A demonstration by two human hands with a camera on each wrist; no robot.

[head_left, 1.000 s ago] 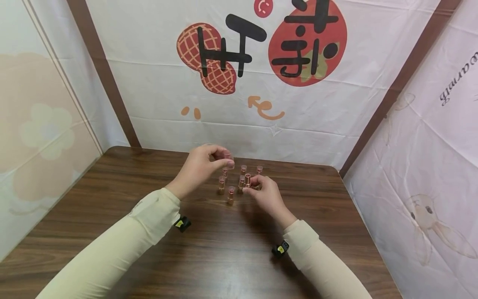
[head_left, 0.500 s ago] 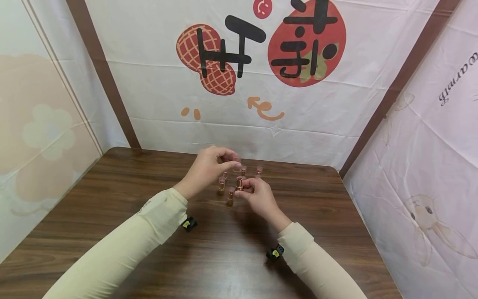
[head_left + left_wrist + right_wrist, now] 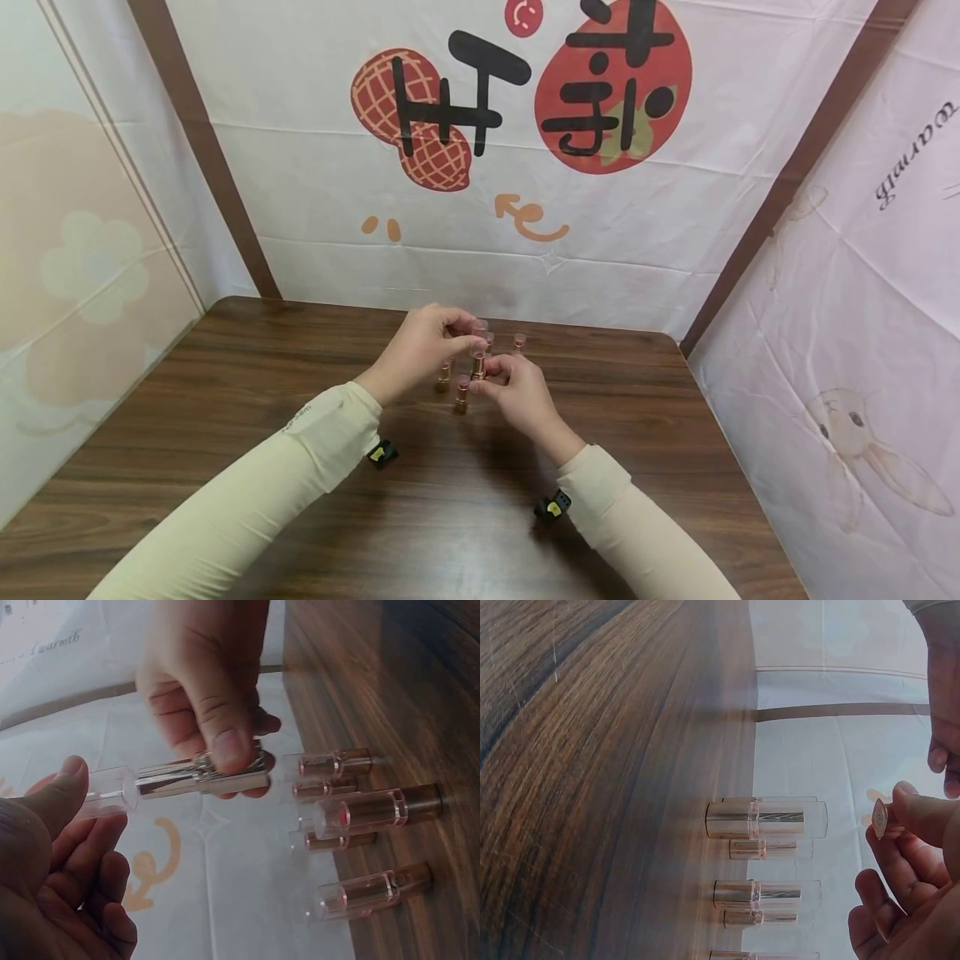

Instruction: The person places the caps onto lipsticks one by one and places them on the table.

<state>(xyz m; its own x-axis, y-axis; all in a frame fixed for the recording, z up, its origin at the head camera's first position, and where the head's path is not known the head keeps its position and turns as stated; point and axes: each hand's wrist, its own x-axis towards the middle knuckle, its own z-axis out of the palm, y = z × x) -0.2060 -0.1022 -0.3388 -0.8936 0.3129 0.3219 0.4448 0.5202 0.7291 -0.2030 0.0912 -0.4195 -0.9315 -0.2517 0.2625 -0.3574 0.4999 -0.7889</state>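
In the head view my left hand pinches a clear cap between thumb and fingers. Just below it, my right hand grips the base of an uncapped lipstick with a shiny rose-gold tube. The left wrist view has the cap's rim right at the lipstick's top end, the two roughly in line. Seen from the right wrist, the lipstick's base points at the camera, and the rest of the tube is hidden. Several capped lipsticks stand upright on the table close by the hands.
The brown wooden table ends at a white printed cloth behind the hands. One capped lipstick stands behind the right hand, toward the table's far edge. Cloth also hangs along both sides.
The right hand has brought the lipstick a little to the left. My left hand has moved right and slightly down with the cap, from beside the lipstick to its top end.
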